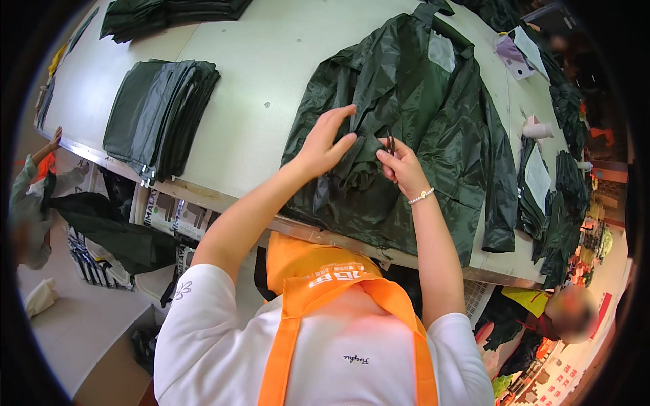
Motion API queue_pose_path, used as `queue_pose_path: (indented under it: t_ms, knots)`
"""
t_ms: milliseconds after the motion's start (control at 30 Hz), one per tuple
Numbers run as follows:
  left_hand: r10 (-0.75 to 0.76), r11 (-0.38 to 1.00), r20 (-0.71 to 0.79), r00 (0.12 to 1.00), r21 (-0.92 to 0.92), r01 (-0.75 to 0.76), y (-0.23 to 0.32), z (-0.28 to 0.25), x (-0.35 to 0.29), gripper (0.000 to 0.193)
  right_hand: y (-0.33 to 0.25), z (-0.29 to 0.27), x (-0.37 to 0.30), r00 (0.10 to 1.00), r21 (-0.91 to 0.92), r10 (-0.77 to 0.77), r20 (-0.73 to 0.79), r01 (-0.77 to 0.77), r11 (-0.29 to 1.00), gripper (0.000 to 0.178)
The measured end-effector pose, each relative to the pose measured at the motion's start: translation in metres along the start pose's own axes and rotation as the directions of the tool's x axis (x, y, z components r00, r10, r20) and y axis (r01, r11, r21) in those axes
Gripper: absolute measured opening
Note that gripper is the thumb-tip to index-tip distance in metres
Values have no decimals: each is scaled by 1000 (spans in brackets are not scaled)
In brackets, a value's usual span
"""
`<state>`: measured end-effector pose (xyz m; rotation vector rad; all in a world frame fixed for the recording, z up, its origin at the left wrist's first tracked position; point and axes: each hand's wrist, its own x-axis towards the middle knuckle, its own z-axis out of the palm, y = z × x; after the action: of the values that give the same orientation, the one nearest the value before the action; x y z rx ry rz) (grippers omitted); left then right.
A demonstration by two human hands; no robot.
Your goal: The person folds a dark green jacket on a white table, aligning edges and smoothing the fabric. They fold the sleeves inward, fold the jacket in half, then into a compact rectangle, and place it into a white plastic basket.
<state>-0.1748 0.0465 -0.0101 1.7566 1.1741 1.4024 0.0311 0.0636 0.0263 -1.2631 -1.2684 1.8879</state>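
Observation:
A dark green rain jacket (433, 115) lies spread open on the pale table (257, 81), hem toward me. My left hand (325, 142) rests on the jacket's front, fingers apart, pressing a fold of fabric. My right hand (401, 166), with a bead bracelet on the wrist, pinches a small pair of dark snips (391, 144) right at the cloth beside the left hand's fingertips. I wear a white shirt and an orange apron.
A stack of folded dark green garments (159, 115) lies at the table's left, another (169, 15) at the far edge. A roll of tape (538, 130) and papers (518, 54) sit at right. Another person (30, 196) works at left, one more (569, 314) at lower right.

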Motion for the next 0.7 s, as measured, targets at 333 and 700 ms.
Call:
queue_pose_path:
  t_ms: [333, 700]
  knots:
    - [-343, 677, 544, 766, -422, 603, 3, 28, 30, 15, -11, -25, -25, 967, -175, -226, -113, 205, 963, 23]
    - [-393, 845, 400, 828, -197, 497, 18, 43, 33, 18, -18, -8, -20, 678, -697, -689, -255, 364, 617, 14]
